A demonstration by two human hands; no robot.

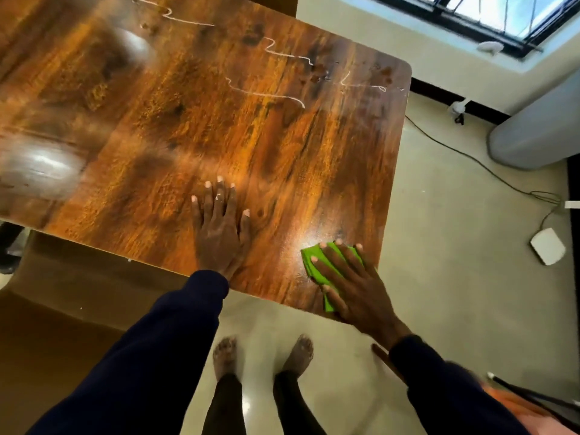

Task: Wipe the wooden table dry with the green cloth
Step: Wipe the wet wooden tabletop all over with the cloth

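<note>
Daylight comes from the window (502, 14) at far right, itself blown out to white-blue. It strikes the glossy table (219, 127) and leaves pale glare: a wide smeared patch at the left edge, a smaller one further off, and a bright spot just beyond the cloth (317, 262). Water trails (266, 95) on the far side glint white. The pale floor (439, 277) is evenly lit, and shadows are soft. The right hand (354, 284) and the near right corner are motion-blurred. The wide lens bows the table's edges.
</note>
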